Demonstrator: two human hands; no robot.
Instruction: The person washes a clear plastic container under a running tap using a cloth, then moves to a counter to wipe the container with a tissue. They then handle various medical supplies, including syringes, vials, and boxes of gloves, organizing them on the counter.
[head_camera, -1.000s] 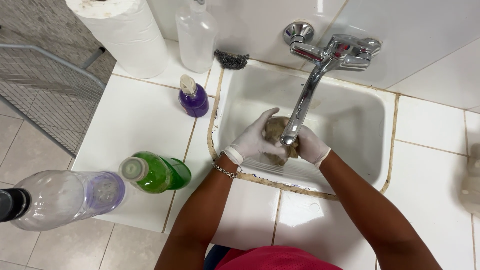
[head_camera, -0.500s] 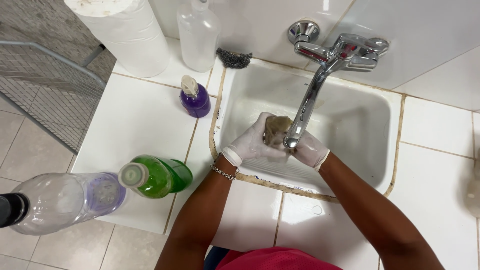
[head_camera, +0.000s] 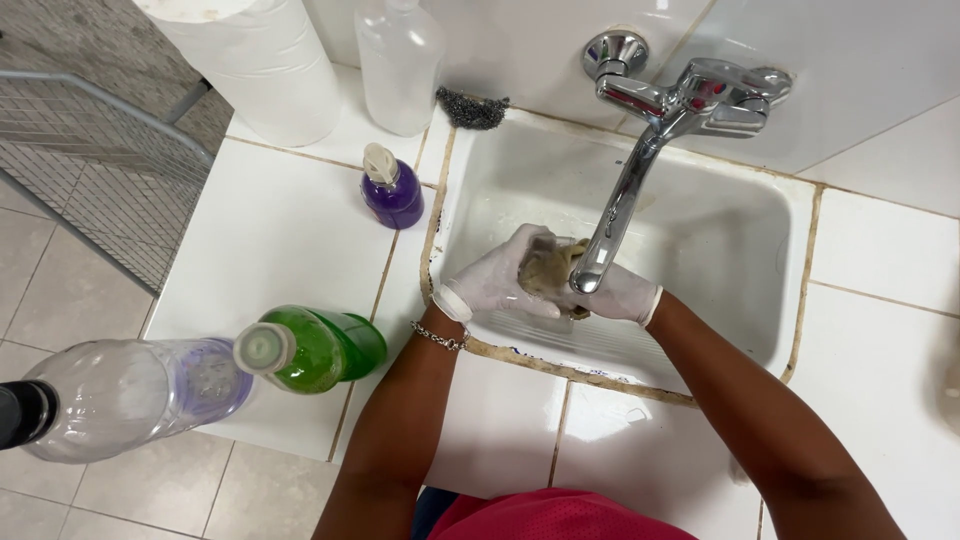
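Both my hands wear white gloves and meet inside the white sink (head_camera: 720, 215), under the spout of the chrome tap (head_camera: 640, 170). My left hand (head_camera: 497, 282) wraps the left side of a crumpled brownish cloth (head_camera: 546, 270). My right hand (head_camera: 618, 296) grips the same cloth from the right, partly hidden behind the spout. A thin bracelet (head_camera: 440, 337) circles my left wrist.
On the tiled counter left of the sink stand a small purple bottle (head_camera: 391, 189), a green bottle (head_camera: 318, 349), a clear plastic bottle (head_camera: 130, 395), a clear bottle (head_camera: 400, 60) and a white paper roll (head_camera: 262, 62). A steel scourer (head_camera: 471, 108) lies by the sink's back corner. A wire rack (head_camera: 90, 180) stands at left.
My hands stay under the spout and keep working the cloth, shifting slightly toward the tap. The view has tilted a little.
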